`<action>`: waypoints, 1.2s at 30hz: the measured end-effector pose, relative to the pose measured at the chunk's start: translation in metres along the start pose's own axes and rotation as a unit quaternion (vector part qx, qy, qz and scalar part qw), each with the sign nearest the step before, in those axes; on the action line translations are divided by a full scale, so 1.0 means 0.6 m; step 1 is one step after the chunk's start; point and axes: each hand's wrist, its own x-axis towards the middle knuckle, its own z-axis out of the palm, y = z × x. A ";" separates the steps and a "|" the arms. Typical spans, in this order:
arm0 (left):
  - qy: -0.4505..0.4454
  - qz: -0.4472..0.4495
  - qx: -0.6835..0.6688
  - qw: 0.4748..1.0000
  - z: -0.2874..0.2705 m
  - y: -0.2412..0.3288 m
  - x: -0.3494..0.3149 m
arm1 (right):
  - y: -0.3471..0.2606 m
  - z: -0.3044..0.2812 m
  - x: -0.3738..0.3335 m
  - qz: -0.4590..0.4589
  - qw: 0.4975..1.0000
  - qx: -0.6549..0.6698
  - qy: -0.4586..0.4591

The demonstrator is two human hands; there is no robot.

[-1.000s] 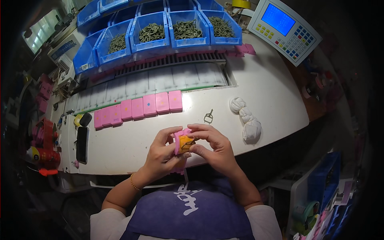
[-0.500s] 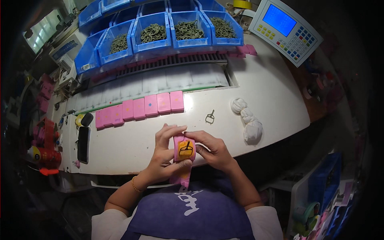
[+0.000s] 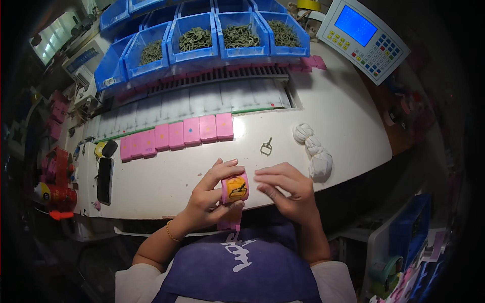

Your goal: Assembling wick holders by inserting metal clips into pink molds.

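Observation:
My left hand (image 3: 206,194) is closed around a pink rubber mold (image 3: 245,178), bent so its orange inner face bulges outward. A dark, loop-shaped piece (image 3: 237,190) lies on that orange face. Another pink part of the mold hangs below my fingers toward the apron. Just to the right, my right hand (image 3: 289,192) is held apart from the mold, fingers stretched out and thumb separate, with nothing visible in it. Farther up on the table lies a green-grey loop piece with a short stem (image 3: 266,146), similar in shape.
Several pink blocks (image 3: 176,135) stand in a row along a light panel (image 3: 202,103). Blue bins (image 3: 194,55) of green-grey pieces sit behind. A knotted white cloth bundle (image 3: 314,151) lies right, a phone (image 3: 105,181) left. A keypad unit with blue screen (image 3: 364,40) stands far right.
My right hand has let go of the mold and moved right, away from it. The dark piece on the orange face looks tilted differently. My left hand keeps its hold.

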 end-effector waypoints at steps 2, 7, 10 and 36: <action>0.007 0.005 0.013 1.000 0.001 0.002 0.001 | -0.006 0.007 -0.004 -0.014 0.999 0.038 -0.015; 0.026 0.016 0.025 0.999 0.000 0.012 0.005 | -0.013 0.014 0.000 -0.030 0.999 0.029 -0.012; 0.030 0.021 0.034 0.999 0.000 0.012 0.004 | -0.013 0.017 -0.002 -0.024 0.999 0.045 -0.017; 0.037 0.023 0.061 0.997 0.001 0.020 0.012 | -0.031 0.016 0.008 0.012 0.995 0.094 -0.020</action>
